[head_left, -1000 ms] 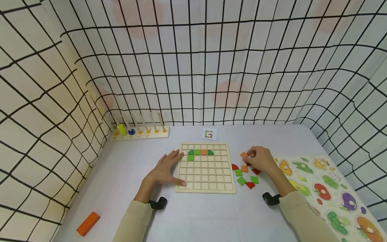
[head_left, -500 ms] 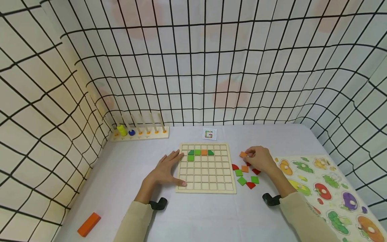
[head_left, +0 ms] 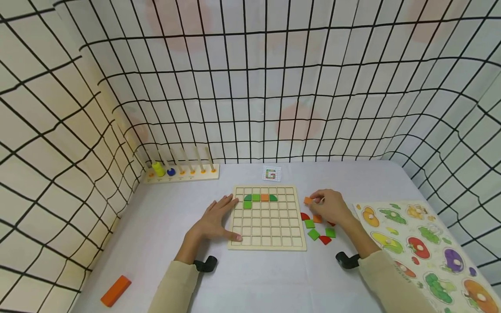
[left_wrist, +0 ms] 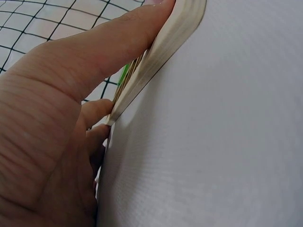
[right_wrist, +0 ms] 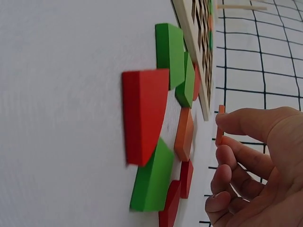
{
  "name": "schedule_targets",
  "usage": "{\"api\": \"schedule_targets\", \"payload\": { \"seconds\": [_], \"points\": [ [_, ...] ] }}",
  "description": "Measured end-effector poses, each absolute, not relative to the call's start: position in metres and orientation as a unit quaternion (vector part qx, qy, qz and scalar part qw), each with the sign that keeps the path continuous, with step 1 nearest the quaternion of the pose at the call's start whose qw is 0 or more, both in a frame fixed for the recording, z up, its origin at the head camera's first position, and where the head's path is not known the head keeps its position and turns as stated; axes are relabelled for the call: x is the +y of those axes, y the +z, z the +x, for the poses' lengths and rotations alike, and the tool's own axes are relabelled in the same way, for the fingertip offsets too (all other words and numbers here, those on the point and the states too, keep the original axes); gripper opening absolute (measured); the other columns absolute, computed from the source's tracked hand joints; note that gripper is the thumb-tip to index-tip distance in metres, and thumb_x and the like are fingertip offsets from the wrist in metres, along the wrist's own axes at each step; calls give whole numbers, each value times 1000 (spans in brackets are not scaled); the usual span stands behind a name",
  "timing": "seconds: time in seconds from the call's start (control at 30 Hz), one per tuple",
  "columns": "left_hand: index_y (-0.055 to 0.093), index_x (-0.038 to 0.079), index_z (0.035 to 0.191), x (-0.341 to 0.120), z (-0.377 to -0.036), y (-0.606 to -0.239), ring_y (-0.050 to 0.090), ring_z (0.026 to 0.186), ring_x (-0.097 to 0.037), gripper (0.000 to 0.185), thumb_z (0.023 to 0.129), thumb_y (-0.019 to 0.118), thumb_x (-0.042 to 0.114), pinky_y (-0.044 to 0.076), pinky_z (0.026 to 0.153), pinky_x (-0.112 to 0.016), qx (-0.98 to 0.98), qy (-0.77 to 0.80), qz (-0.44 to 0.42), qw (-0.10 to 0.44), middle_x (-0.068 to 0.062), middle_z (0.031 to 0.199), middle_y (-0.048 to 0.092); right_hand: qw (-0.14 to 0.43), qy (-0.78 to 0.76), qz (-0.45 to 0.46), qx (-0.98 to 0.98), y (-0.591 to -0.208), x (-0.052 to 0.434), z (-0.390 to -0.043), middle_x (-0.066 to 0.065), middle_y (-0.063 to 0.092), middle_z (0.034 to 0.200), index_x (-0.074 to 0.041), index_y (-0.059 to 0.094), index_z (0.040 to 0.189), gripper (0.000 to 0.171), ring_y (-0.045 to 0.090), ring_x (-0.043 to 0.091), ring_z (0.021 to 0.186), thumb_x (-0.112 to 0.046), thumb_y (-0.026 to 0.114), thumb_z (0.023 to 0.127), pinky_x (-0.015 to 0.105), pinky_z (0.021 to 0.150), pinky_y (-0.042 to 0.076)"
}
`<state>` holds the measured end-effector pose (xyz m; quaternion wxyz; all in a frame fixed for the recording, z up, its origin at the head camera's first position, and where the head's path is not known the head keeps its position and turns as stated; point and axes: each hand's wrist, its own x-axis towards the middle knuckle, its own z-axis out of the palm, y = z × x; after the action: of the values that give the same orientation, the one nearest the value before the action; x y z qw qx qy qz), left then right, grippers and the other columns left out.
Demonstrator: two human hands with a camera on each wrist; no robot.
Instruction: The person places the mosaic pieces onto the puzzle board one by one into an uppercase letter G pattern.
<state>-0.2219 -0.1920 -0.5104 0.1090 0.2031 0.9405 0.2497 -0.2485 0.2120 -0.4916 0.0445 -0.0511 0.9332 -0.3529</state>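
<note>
A pale wooden grid board (head_left: 270, 224) lies on the table, with green and orange tiles set in its upper cells. My left hand (head_left: 214, 219) rests at the board's left edge, fingers spread and fairly straight, thumb on the lower left corner. Right of the board, my right hand (head_left: 330, 206) pinches an orange square tile (head_left: 308, 200) between thumb and forefinger; the right wrist view shows this tile raised off the table. Below that hand lie loose pieces, among them a red quarter-round tile (right_wrist: 142, 116), a green square tile (right_wrist: 169, 54) and an orange tile (right_wrist: 183, 135).
A small pattern card (head_left: 272, 173) lies behind the board. At the back left stands a peg rack (head_left: 203, 174) with yellow and blue pieces. An orange block (head_left: 115, 291) is at the front left, a vegetable puzzle board (head_left: 395, 232) at the right. Black netting (head_left: 250, 95) surrounds the table.
My right hand has moved left toward the board, carrying the orange tile away from the loose pieces. The left hand has stayed at the board's edge.
</note>
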Motion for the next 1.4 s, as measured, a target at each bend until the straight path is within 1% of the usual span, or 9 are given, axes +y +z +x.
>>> {"api": "schedule_targets", "payload": {
  "seconds": [0.13, 0.27, 0.5, 0.73, 0.8, 0.9, 1.03, 1.13, 1.4],
  "points": [
    [29, 20, 164, -192, -222, -511, 11, 162, -28, 126, 64, 89, 67, 6, 131, -53, 942, 246, 203, 108, -5, 174, 18, 48, -355, -53, 932, -489, 205, -246, 10, 66, 102, -6, 73, 120, 32, 55, 20, 75, -23, 69, 93, 27, 50, 46],
    [28, 21, 165, -191, -223, -512, 11, 162, -27, 126, 64, 89, 67, 6, 131, -52, 943, 243, 199, 108, -4, 174, 17, 49, -350, -60, 934, -489, 197, -245, 8, 66, 101, -7, 73, 119, 31, 54, 20, 81, -24, 69, 93, 27, 56, 46],
    [28, 20, 165, -191, -223, -513, 11, 162, -28, 127, 63, 89, 67, 6, 131, -52, 943, 245, 197, 110, -4, 174, 17, 44, -352, -80, 932, -489, 178, -243, 5, 66, 95, -6, 74, 116, 29, 54, 20, 81, -24, 73, 92, 28, 62, 46],
    [29, 21, 164, -191, -223, -513, 12, 162, -28, 126, 63, 88, 68, 7, 131, -52, 944, 243, 193, 109, -4, 174, 18, 53, -377, -108, 918, -485, 159, -241, 4, 63, 93, -6, 74, 117, 30, 50, 18, 76, -21, 73, 92, 26, 58, 42],
    [29, 21, 164, -191, -223, -513, 12, 162, -28, 126, 63, 89, 67, 7, 131, -53, 944, 243, 194, 109, -4, 174, 18, 55, -382, -117, 915, -484, 153, -240, 4, 63, 93, -5, 74, 117, 30, 49, 17, 74, -20, 73, 91, 26, 58, 40],
    [29, 20, 164, -191, -223, -512, 12, 162, -28, 127, 63, 89, 67, 7, 131, -52, 944, 245, 194, 109, -4, 174, 18, 58, -385, -119, 913, -484, 144, -240, 4, 64, 93, -6, 75, 115, 28, 50, 16, 73, -20, 75, 91, 24, 58, 39],
    [29, 20, 164, -190, -223, -511, 12, 162, -28, 127, 63, 89, 66, 7, 131, -53, 943, 246, 195, 109, -4, 174, 18, 65, -387, -117, 912, -487, 134, -239, 1, 64, 91, -9, 76, 113, 26, 51, 15, 72, -23, 77, 92, 23, 58, 41],
    [29, 20, 164, -190, -223, -511, 12, 162, -28, 127, 63, 89, 67, 7, 131, -53, 943, 245, 196, 110, -4, 174, 18, 68, -393, -125, 908, -488, 128, -238, 0, 63, 89, -9, 76, 112, 25, 51, 15, 73, -24, 78, 91, 24, 58, 42],
    [29, 20, 164, -190, -223, -511, 12, 162, -30, 126, 63, 89, 66, 8, 131, -54, 942, 247, 199, 110, -6, 174, 18, 59, -405, -161, 898, -490, 113, -237, -3, 65, 86, -10, 77, 110, 22, 53, 14, 70, -20, 78, 90, 24, 57, 43]
  ]
}}
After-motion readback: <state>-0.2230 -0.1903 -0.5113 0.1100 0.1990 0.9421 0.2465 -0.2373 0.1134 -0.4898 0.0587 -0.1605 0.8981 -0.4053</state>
